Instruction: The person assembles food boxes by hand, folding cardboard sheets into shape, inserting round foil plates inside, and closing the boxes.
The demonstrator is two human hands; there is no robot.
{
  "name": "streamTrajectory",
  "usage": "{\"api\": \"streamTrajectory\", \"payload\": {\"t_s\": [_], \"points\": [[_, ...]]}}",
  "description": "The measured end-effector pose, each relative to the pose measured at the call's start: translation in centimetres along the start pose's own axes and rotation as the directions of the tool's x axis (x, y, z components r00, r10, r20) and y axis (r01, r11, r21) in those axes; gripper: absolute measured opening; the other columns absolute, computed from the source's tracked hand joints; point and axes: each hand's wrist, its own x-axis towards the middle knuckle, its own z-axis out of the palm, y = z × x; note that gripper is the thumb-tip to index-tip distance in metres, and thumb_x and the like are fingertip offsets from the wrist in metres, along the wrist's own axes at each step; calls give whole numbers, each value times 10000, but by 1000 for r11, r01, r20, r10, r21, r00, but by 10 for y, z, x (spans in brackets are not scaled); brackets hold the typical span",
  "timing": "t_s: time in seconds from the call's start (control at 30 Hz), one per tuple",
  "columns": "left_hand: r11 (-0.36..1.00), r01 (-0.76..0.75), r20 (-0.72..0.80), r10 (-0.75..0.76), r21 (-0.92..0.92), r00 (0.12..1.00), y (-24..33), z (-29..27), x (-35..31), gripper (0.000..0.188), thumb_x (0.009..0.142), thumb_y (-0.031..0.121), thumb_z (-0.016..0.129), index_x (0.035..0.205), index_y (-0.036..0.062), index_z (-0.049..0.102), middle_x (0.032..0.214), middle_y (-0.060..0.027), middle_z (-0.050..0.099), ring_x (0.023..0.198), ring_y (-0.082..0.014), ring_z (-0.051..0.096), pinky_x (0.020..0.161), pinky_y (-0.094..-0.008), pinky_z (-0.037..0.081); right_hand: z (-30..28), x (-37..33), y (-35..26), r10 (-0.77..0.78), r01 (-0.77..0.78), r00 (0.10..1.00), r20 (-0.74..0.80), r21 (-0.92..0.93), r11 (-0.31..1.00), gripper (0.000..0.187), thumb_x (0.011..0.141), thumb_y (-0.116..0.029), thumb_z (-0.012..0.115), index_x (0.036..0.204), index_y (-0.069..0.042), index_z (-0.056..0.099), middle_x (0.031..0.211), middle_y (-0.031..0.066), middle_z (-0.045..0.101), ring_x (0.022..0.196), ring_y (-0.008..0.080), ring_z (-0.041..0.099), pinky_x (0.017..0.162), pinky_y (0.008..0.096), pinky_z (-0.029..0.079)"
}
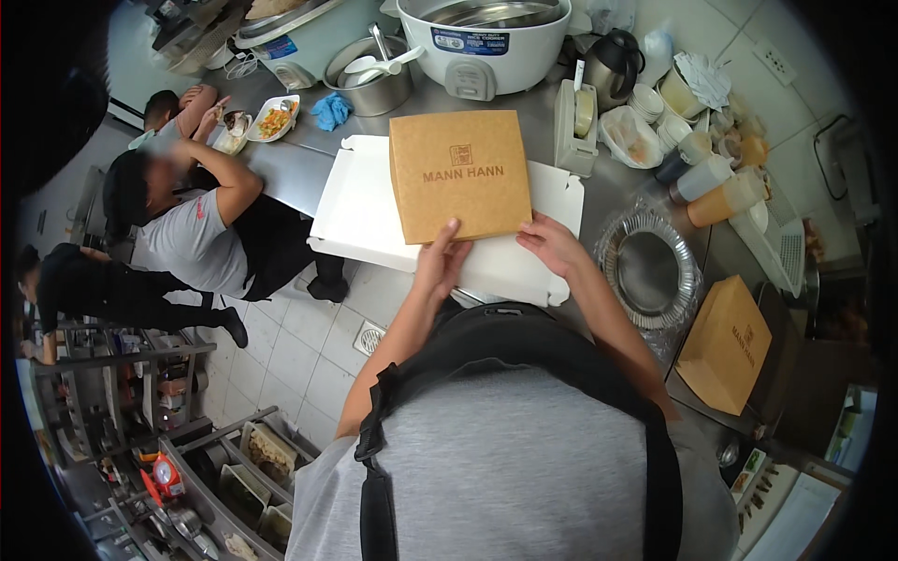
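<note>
A closed brown cardboard takeout box (458,201) with dark print on its lid sits over a flat white cardboard sheet (360,210) on the steel counter. My left hand (441,262) holds the box's near edge, its thumb over the top and the other fingers bent at the side. At the near right corner my right hand (552,245) pinches the same box, fingertips against the edge. The undersides of the fingers are partly hidden. The white sheet spreads out beneath the box and both hands.
Behind stand a white rice cooker (486,51) and a steel pot (374,89). Sauce bottles (725,196), a thermal jug (613,67) and foil trays (650,276) line the right side. Another brown box (720,351) lies there. Seated people (201,224) occupy the left.
</note>
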Motion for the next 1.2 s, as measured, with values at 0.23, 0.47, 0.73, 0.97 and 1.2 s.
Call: {"api": "streamTrajectory", "payload": {"t_s": [0.23, 0.47, 0.73, 0.97, 1.2], "points": [[996, 83, 146, -80, -15, 986, -18, 29, 8, 487, 872, 289, 716, 1210, 16, 496, 1123, -82, 576, 1050, -220, 598, 927, -346, 505, 26, -1, 17, 7, 0, 1000, -21, 315, 949, 440, 913, -184, 659, 1298, -53, 490, 1197, 98, 536, 1083, 201, 522, 1024, 339, 439], [996, 32, 127, -42, 79, 991, -21, 21, 6, 472, 830, 100, 740, 1191, 6, 451, 965, -101, 633, 981, -211, 632, 873, -320, 537, 43, -12, 4, 113, -98, 993, -40, 268, 958, 544, 876, -326, 707, 1264, -11, 492, 1179, 149, 540, 1098, 233, 553, 1011, 369, 463], [920, -333, 248, 280, 205, 927, -43, 29, 3, 351, 800, -116, 648, 1092, -7, 487, 964, -130, 675, 890, -186, 682, 769, -292, 574, 43, -10, 12, 146, -142, 988, 46, -73, 987, 437, 920, -404, 621, 1200, -73, 567, 1062, 45, 615, 998, 147, 579, 908, 324, 473], [889, -334, 141, 304, 314, 942, -37, 16, 7, 412, 838, -91, 600, 1207, -19, 431, 1078, -158, 651, 917, -190, 677, 799, -295, 568, 49, -10, 5, 48, -82, 994, -96, -395, 915, 431, 887, -316, 678, 1230, -85, 558, 1062, 32, 615, 941, 141, 567, 815, 324, 476], [913, -250, 47, 249, 322, 967, -18, -19, -13, 473, 956, 67, 512, 1396, -20, 362, 1264, -138, 571, 1082, -210, 617, 922, -328, 514, 103, -24, -31, -598, 434, 548, 585, -810, -394, 814, 684, -178, 815, 1401, -155, 431, 1375, 133, 441, 1189, 343, 510, 1056, 466, 386]]}}
